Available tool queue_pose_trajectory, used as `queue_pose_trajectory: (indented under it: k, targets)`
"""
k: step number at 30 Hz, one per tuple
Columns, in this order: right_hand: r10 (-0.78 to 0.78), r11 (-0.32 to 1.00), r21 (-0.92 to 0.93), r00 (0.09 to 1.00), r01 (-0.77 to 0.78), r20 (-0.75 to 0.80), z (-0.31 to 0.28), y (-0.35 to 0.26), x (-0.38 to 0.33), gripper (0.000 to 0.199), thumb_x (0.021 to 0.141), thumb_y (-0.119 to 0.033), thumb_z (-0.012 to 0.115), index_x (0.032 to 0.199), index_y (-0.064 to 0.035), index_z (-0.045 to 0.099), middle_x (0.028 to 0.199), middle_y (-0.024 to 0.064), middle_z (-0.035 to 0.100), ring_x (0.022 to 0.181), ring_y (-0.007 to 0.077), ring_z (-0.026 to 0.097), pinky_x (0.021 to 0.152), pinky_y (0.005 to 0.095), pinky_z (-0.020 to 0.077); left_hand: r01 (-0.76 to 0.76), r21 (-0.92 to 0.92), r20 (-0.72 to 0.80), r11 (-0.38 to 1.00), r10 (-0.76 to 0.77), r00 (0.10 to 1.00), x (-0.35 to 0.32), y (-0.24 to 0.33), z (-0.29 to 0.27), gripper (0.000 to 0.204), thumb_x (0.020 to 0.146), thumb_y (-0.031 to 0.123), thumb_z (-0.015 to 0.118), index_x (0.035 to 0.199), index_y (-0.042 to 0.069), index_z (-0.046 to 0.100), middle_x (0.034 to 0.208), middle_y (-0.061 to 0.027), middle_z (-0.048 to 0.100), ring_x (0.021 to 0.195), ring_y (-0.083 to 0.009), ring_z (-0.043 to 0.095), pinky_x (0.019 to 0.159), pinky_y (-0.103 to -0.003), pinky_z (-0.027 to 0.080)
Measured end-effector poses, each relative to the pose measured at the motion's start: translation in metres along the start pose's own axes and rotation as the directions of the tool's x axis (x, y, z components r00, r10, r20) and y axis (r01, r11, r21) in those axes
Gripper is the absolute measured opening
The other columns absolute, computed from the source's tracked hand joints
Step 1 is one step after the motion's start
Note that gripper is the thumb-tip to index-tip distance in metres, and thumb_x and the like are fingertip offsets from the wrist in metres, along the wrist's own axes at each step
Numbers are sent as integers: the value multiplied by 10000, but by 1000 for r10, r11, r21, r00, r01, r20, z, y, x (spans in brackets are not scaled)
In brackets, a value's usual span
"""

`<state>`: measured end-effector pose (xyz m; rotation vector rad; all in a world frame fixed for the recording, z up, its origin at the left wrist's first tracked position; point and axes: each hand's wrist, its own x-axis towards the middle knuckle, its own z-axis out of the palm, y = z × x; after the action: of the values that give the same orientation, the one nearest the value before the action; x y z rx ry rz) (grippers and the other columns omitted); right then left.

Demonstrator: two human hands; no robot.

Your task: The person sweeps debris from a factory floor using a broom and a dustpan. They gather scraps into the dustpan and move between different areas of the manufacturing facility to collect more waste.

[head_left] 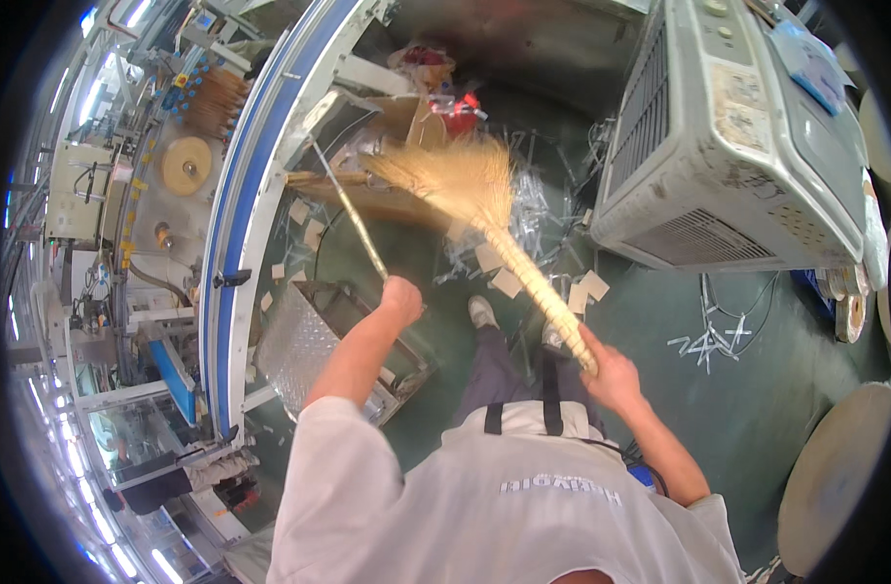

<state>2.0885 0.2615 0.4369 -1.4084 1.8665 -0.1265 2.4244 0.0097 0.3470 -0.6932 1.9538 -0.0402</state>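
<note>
My right hand (611, 375) is closed round the handle end of a straw broom (533, 277). The broom's fanned bristles (455, 180) reach away to the upper left and are smeared by motion. In my left hand (401, 299) is a thin pole (353, 209), slanting up and left to a dustpan (340, 115) beside the blue-edged machine. A brown cardboard piece (406, 119) lies by the pan. Under and past the bristles, clear plastic strips (533, 204) and small pale square pieces (489, 258) litter the green floor.
A blue-edged machine frame (233, 224) runs along the left. At the upper right stands a large grey appliance (737, 136), with more strips (715, 341) below it. A metal frame with a silvery cover (299, 346) lies near my left forearm. A round disc (835, 477) is at the lower right.
</note>
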Motion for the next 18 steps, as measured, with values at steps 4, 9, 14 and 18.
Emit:
queue_pose_trajectory:
  k: [4,9,14,18]
  targets:
    - [62,995,79,996,-67,58,3,21,-32,798,729,-175,634,1431,-304,276,985,169,599,920,364,599,815,438,480,24,-96,-69,995,-31,997,-35,-7,-26,419,893,466,461,948,113,679,879,-51,702,848,-241,674,711,-402,503]
    - [125,921,348,979,-174,161,22,47,-58,830,717,-118,638,1444,-261,263,936,164,627,743,276,636,695,379,515,15,-243,-412,970,-117,904,-81,-17,-56,398,890,446,472,823,66,571,699,-101,668,660,-296,660,590,-414,513]
    - [250,664,632,915,-400,316,49,76,-65,880,709,-36,653,1464,-183,227,831,108,608,486,133,541,471,285,478,-116,-701,-667,704,-589,457,-176,-48,-112,306,901,335,491,859,37,547,739,-210,626,721,-413,603,642,-499,477]
    - [303,529,702,879,-476,367,75,82,-47,858,730,44,616,1465,-158,221,772,82,584,485,137,522,430,297,453,-822,-538,-191,-184,-924,331,-275,-80,-66,323,976,364,397,850,84,496,557,38,342,435,-80,305,391,-206,270]
